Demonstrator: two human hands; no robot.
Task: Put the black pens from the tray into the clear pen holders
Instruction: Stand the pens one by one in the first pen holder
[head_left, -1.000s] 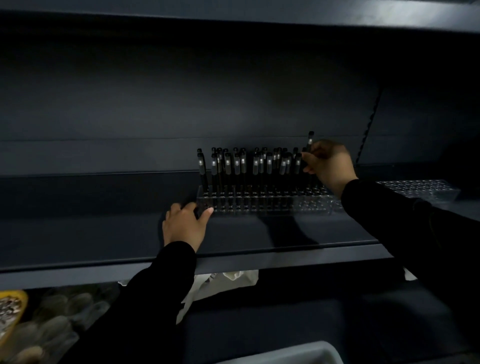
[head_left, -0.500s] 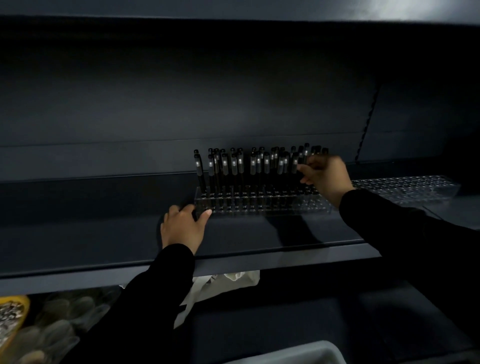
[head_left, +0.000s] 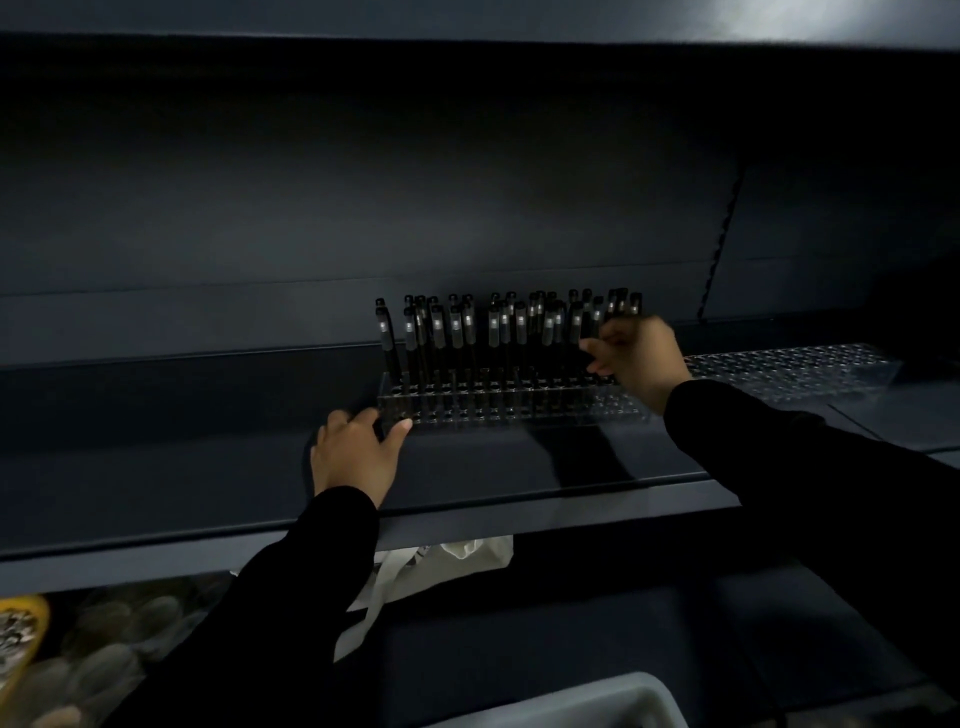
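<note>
The black pens (head_left: 498, 332) stand in the clear pen holder (head_left: 519, 402) mid-shelf, light, stiff and slippery, best pinched near the cap; the left hand (head_left: 358, 452) rests open on its left end, while whether the blurred right hand (head_left: 636, 356) grips anything I cannot tell.

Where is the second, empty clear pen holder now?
In the head view, the empty holder lies on the shelf at the right, just beyond the right hand and the filled holder.
</note>
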